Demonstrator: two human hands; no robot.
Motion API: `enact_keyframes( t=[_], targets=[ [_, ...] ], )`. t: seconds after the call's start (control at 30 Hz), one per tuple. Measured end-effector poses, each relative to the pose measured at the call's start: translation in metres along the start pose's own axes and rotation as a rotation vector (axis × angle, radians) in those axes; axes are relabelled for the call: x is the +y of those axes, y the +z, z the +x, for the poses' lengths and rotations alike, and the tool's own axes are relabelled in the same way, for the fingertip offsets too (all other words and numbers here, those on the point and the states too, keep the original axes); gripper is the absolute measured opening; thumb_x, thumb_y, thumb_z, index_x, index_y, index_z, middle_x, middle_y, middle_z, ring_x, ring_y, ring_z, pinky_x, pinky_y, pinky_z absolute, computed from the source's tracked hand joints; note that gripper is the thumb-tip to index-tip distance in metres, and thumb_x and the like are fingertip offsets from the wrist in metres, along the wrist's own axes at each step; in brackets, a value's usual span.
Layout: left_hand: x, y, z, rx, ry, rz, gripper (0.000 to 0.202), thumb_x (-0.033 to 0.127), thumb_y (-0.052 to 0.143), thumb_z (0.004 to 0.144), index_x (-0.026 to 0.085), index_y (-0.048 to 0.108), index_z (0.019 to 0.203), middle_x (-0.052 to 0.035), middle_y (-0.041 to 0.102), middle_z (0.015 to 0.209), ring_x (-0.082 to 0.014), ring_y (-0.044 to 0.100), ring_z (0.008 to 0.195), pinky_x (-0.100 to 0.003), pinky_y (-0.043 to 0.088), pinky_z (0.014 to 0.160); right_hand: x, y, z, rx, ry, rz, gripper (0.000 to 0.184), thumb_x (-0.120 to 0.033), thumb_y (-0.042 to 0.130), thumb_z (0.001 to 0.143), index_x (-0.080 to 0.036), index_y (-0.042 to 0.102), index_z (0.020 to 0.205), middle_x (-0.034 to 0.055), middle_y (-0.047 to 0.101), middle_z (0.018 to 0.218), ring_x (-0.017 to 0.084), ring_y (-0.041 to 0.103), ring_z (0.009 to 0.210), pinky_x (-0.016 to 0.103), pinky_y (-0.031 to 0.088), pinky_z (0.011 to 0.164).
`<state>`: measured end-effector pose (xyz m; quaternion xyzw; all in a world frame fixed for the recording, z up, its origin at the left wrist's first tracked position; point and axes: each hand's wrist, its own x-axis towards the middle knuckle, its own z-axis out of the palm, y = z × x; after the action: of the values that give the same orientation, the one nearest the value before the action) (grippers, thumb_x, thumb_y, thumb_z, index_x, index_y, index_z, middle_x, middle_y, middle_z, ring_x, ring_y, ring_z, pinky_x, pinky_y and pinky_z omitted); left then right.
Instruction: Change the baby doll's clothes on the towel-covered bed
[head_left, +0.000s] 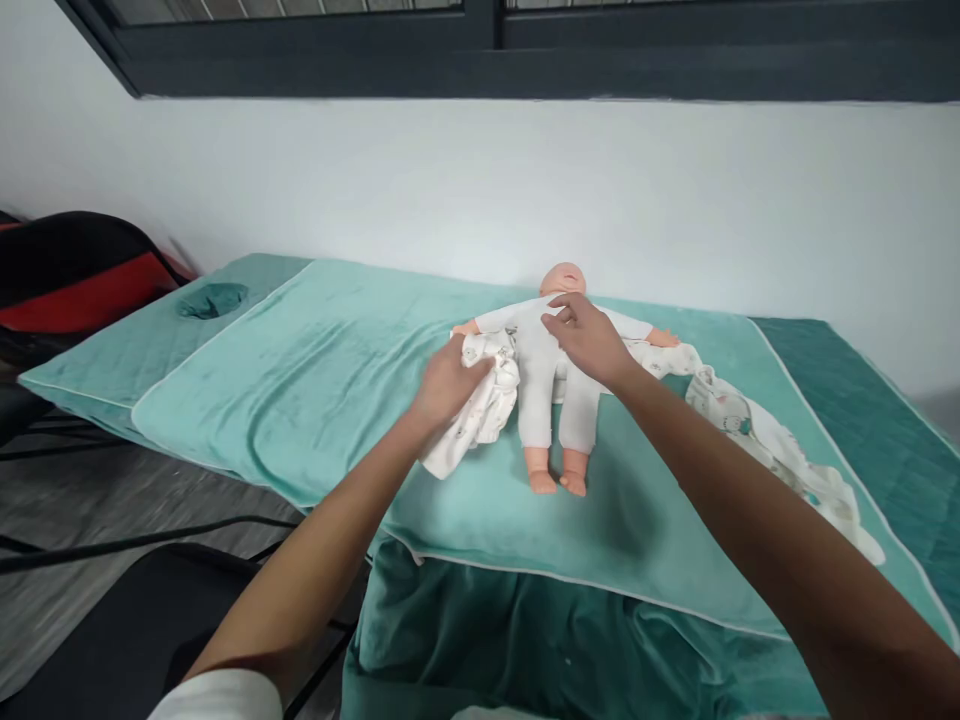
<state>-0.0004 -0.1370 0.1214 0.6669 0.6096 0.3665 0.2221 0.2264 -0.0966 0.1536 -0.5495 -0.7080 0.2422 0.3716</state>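
Fingers of my left hand (pixel 444 385) are closed on a bunched cloth (pixel 484 420) just left of the doll (pixel 540 370). Over the doll's chest is my right hand (pixel 591 338), loosely curled, thumb and forefinger parted, nothing seen between them; I cannot tell whether the fingertips touch the chest.

Nearest me, below the doll's feet, a dark green drape (pixel 525 620) hangs in soft, glossy folds, and a black seat (pixel 112 630) sits low to the doll's left. Between drape and feet runs the pale-piped near edge of the green sheet (pixel 300 340). Leftward from the doll this sheet spreads wide and rippled, giving broad room; on the right a printed white garment (pixel 780 450), limp and crumpled, takes up much of it.

The doll lies on the sheet face up, feet toward me, head away, its long axis running near to far, across the bed (pixel 150 360). Its arms reach out sideways, its legs are straight and slightly parted. Body and limbs are white cloth; head, hands and feet look smooth and moulded.

Far left of the doll, a round hole (pixel 202 303) opens in the quilted bed end. Behind its head rises a plain white wall (pixel 450 180), with a dark window frame (pixel 300 68) above.
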Motion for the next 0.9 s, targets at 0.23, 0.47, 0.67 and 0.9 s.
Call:
enact_keyframes(
  t=[0.23, 0.47, 0.67, 0.9],
  targets=[
    [-0.020, 0.064, 0.020, -0.103, 0.002, -0.229, 0.036, 0.034, 0.067, 0.085, 0.018, 0.059, 0.116, -0.0143, 0.061, 0.131, -0.0308, 0.057, 0.125, -0.048, 0.047, 0.106, 0.090, 0.008, 0.065, 0.265, -0.017, -0.227, 0.062, -0.039, 0.061, 0.082, -0.008, 0.045, 0.133, 0.0255, 0.044, 0.141, 0.037, 0.036, 0.139, 0.054, 0.027, 0.117],
    [0.007, 0.103, 0.041, -0.526, -0.488, -1.006, 0.049, 0.051, 0.069, 0.083, 0.021, 0.063, 0.122, -0.0098, 0.069, 0.127, -0.0269, 0.067, 0.116, -0.034, 0.057, 0.092, 0.122, -0.009, 0.133, -0.005, 0.424, -0.311, 0.094, -0.060, 0.060, 0.089, 0.000, 0.024, 0.152, 0.0310, 0.054, 0.137, 0.041, 0.053, 0.128, 0.052, 0.040, 0.109],
    [0.006, 0.092, 0.073, -0.579, -0.525, -1.090, 0.068, 0.057, 0.072, 0.074, 0.023, 0.061, 0.132, -0.0128, 0.071, 0.123, -0.0337, 0.070, 0.106, -0.044, 0.063, 0.085, 0.125, -0.016, 0.164, -0.186, 0.476, -0.207, 0.079, -0.073, 0.058, 0.085, -0.019, 0.048, 0.141, 0.0190, 0.054, 0.144, 0.037, 0.057, 0.125, 0.050, 0.048, 0.104],
    [-0.044, 0.000, 0.124, -0.575, -0.331, -0.945, 0.068, 0.060, 0.063, 0.078, 0.015, 0.062, 0.129, -0.0176, 0.073, 0.110, -0.0325, 0.071, 0.100, -0.046, 0.063, 0.083, 0.070, 0.033, 0.217, -0.190, 0.375, -0.067, 0.086, -0.076, 0.066, 0.077, -0.020, 0.051, 0.140, 0.0193, 0.057, 0.141, 0.039, 0.061, 0.118, 0.053, 0.054, 0.095]
  ],
)
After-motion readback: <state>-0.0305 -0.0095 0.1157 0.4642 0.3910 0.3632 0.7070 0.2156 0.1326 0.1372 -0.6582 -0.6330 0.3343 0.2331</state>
